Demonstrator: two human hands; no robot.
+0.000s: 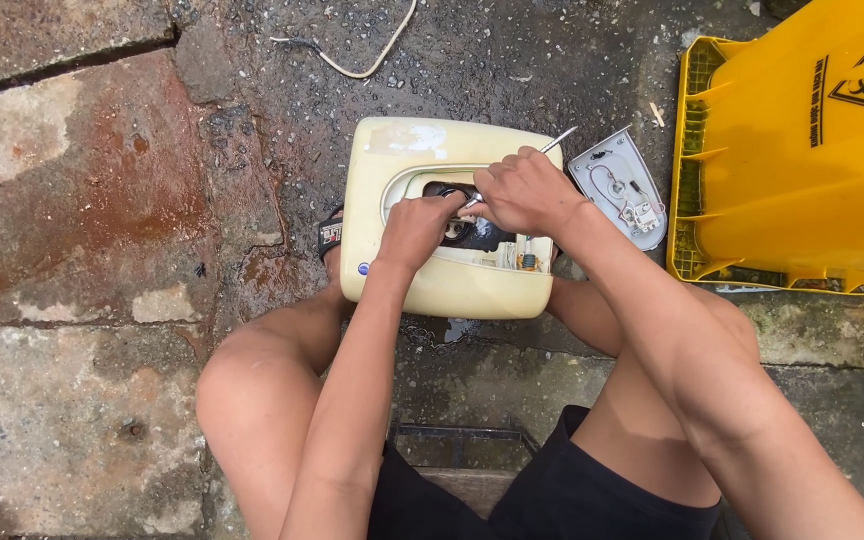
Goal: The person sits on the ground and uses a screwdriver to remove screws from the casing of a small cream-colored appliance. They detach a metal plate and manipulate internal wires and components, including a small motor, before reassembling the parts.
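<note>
A cream, rounded square appliance housing lies on wet ground between my knees, its front panel off so dark inner parts show. My right hand is closed around a thin metal tool whose shaft sticks out to the upper right, its other end pointing into the opening. My left hand rests at the opening's left side, fingers curled on something inside that I cannot make out. A grey cover plate with small parts and wires lies just right of the housing.
A yellow plastic bin lies tipped over at the right. A loose pale cable curls on the wet concrete above the housing. Rust-stained slabs fill the left. A sandal shows by the housing's left edge.
</note>
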